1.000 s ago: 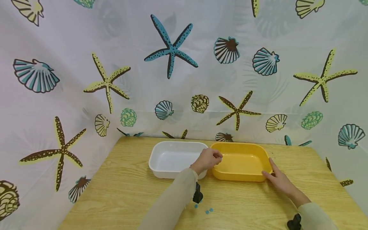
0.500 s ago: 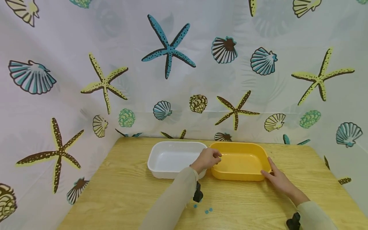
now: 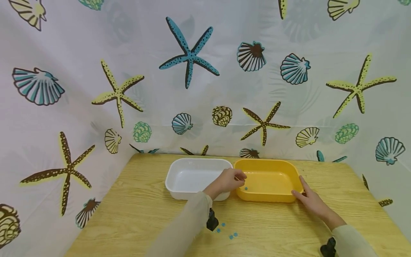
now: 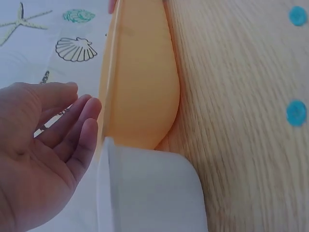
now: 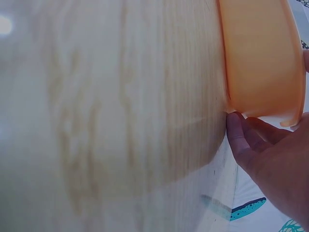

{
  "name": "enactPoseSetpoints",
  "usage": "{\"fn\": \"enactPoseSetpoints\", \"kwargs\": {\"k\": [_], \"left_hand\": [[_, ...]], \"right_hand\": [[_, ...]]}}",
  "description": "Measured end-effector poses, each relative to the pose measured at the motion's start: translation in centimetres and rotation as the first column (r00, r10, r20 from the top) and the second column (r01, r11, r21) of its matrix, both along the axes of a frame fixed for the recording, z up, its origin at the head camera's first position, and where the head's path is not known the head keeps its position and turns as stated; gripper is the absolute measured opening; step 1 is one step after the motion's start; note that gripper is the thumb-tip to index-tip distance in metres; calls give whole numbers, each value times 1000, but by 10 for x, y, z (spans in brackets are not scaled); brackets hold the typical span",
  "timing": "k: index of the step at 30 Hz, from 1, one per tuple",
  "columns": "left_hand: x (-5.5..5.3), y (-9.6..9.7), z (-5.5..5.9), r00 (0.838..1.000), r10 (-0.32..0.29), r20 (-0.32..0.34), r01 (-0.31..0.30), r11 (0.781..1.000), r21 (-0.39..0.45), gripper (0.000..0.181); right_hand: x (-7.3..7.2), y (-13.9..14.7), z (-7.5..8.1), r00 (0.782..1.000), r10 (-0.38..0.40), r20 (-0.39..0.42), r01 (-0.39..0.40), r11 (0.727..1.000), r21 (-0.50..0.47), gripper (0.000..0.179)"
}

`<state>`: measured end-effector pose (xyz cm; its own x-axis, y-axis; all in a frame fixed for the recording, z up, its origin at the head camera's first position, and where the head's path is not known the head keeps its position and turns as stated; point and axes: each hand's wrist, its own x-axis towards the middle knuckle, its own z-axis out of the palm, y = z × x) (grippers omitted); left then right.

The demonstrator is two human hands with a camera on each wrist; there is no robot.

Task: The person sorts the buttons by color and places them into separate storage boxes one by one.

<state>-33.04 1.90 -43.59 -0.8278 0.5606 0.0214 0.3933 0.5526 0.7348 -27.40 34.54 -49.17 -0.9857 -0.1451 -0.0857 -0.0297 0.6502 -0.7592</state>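
Note:
My left hand hovers over the left end of the yellow tub, its fingers loosely bent. In the left wrist view a gap shows between thumb and fingertips, with nothing held. A small blue button shows inside the tub just below those fingers. At the tub's right end, my right hand grips the corner, thumb at the front rim and fingers along the outer side. The right wrist view has its fingertips low against the tub's wall. Several more blue buttons lie on the table in front.
A white tub stands directly left of the yellow one. Both sit toward the back of the wood-grain table. A white curtain printed with starfish and shells hangs behind and along both sides.
The left hand has let go of a blue button, which now shows lower, inside the yellow tub. The left forearm has shifted slightly left. The right hand keeps its grip on the tub.

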Motion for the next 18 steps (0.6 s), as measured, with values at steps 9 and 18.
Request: {"fn": "enactPoseSetpoints", "kwargs": {"k": [9, 18], "left_hand": [[31, -24, 6, 988, -154, -10, 152, 982, -116, 10], [55, -51, -7, 962, -264, 63, 272, 935, -229, 8]], "right_hand": [[0, 0, -1, 1000, -3, -3, 3, 1000, 14, 84], [1, -1, -2, 1000, -4, 4, 4, 1000, 5, 84]]}}
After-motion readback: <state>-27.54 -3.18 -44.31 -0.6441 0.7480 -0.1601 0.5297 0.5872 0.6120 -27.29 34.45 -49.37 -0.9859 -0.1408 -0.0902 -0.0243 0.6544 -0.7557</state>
